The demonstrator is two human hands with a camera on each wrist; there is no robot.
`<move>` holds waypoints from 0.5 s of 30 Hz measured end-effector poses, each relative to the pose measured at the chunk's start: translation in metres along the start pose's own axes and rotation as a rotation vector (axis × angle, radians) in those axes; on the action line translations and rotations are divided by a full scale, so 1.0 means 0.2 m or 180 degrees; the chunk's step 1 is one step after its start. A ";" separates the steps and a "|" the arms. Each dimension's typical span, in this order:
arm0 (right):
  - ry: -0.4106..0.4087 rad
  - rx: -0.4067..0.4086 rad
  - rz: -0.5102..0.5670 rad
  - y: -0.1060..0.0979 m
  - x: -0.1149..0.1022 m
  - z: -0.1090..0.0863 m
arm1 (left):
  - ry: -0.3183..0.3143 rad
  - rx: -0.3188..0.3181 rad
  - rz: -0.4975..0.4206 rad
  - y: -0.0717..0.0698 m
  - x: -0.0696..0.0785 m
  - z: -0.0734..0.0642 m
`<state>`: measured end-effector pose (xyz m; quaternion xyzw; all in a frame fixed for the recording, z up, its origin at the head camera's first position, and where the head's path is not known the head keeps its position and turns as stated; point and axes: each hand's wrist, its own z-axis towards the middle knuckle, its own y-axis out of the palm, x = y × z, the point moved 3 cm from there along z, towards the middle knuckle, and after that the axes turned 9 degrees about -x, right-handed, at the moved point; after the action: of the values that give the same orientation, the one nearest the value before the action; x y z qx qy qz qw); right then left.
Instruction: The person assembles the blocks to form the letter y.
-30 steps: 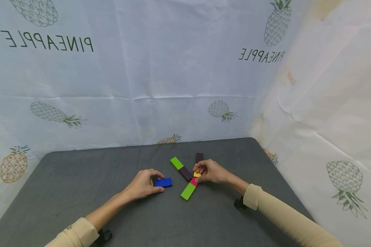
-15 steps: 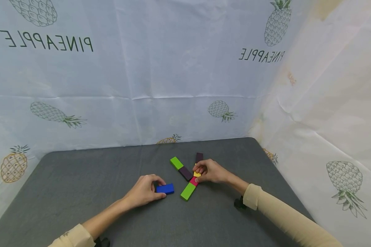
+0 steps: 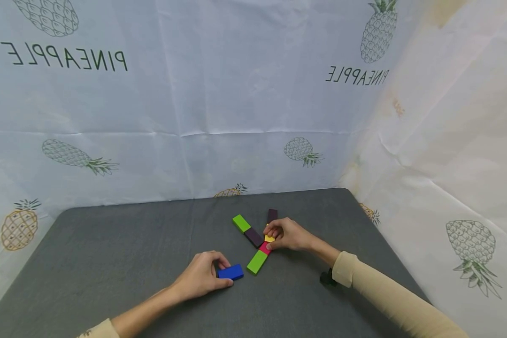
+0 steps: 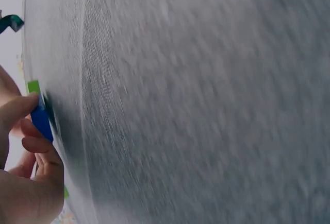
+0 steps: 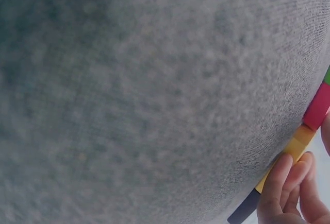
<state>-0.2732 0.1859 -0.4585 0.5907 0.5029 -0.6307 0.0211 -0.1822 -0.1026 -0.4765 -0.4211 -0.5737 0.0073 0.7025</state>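
Observation:
A blue block (image 3: pixel 231 272) sits between the thumb and fingers of my left hand (image 3: pixel 200 277), low over the grey table; whether it touches the cloth is unclear. My right hand (image 3: pixel 290 234) grips a yellow block (image 3: pixel 269 238), which its fingers partly hide. Its thumb lies beside the pink block (image 3: pixel 265 248). A green block (image 3: pixel 257 262) extends the pink one toward me, and a dark block (image 3: pixel 272 215) lies past the yellow one. Another dark block (image 3: pixel 253 237) branches to the upper left, ending in a second green block (image 3: pixel 241 223).
The grey tabletop (image 3: pixel 122 253) spreads around the blocks, with rounded far corners. Pale curtains (image 3: pixel 219 94) printed with pineapples rise behind it and along the right side.
My left hand has moved toward me and slightly right, carrying the blue block, which has turned a little and now lies nearer the closer green block. My right hand has kept its place.

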 end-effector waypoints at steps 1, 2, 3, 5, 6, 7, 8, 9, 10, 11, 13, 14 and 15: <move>-0.0001 0.0002 -0.0002 0.00 0.00 0.00 | -0.0009 0.0005 -0.0025 0.01 0.01 0.00; -0.0004 0.0004 -0.0002 0.00 0.00 0.00 | -0.0014 0.0012 -0.0048 0.02 0.01 0.00; -0.0002 0.0006 -0.0004 0.00 0.00 0.00 | -0.0012 0.0028 -0.0066 0.03 0.01 0.00; -0.0004 0.0012 -0.0001 0.00 0.00 0.00 | -0.0002 0.0050 -0.0103 0.05 0.01 0.00; -0.0004 0.0013 0.0000 0.00 0.00 0.00 | 0.0005 0.0062 -0.0118 0.06 0.00 0.01; -0.0006 0.0016 0.0000 0.00 0.00 0.00 | -0.0031 0.0084 -0.0152 0.07 -0.02 0.01; -0.0005 0.0018 0.0000 0.00 0.00 0.00 | -0.0005 0.0101 -0.0149 0.09 -0.03 0.02; -0.0003 0.0020 -0.0001 0.00 0.01 0.00 | -0.0035 0.0112 -0.0144 0.10 -0.06 0.03; -0.0002 0.0020 0.0000 0.00 0.01 0.00 | -0.0070 0.0122 -0.0129 0.12 -0.10 0.04; 0.0002 0.0019 -0.0001 0.00 0.01 0.00 | -0.0131 0.0121 -0.0106 0.13 -0.13 0.05; 0.0019 0.0020 -0.0004 0.00 0.01 0.00 | -0.0206 0.0126 -0.0057 0.14 -0.10 0.05; 0.0027 0.0020 -0.0002 0.00 0.01 0.00 | -0.0236 0.0118 -0.0044 0.13 -0.08 0.05; 0.0032 0.0019 -0.0002 0.00 0.01 0.00 | -0.0281 0.0130 -0.0040 0.13 -0.06 0.05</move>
<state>-0.2733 0.1869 -0.4602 0.5938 0.5013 -0.6291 0.0166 -0.1813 -0.0860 -0.5021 -0.4024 -0.6065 0.0332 0.6850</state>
